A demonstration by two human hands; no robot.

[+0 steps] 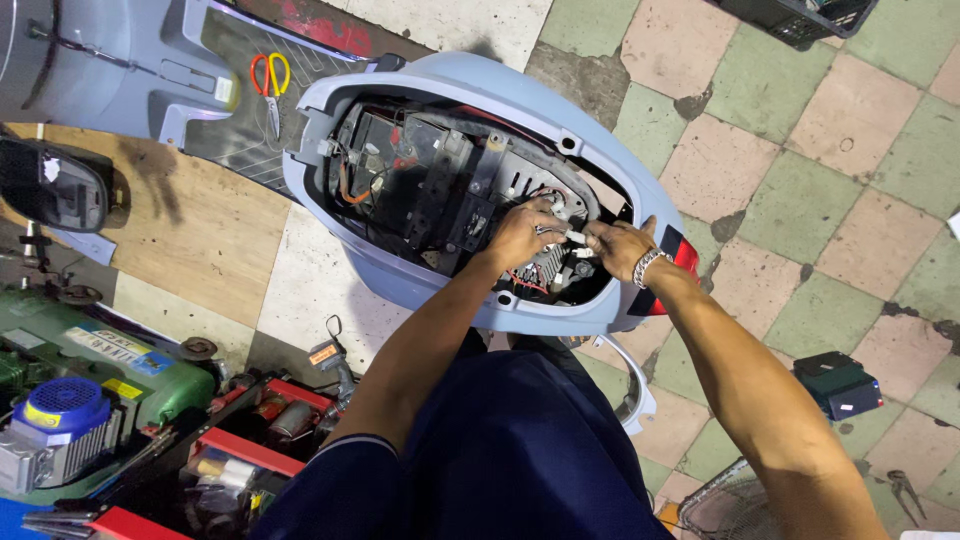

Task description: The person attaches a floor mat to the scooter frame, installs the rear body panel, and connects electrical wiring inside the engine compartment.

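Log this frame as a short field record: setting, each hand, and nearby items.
setting: pale blue scooter body, seat off, open bay of wiring, on a tiled floor
left hand: left hand in the bay, fingers on a small white connector
right hand: right hand, metal wristband, pinching the same connector
nearby: scissors on the footboard; green compressor; dark box on the floor

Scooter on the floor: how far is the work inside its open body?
Done: the seat is off, so the scooter body stands open, with wires and parts exposed. In hand: the left hand and the right hand hold small white connectors at the rear of the opening. Left: the opening is still uncovered, and the scissors lie unused on the footboard.
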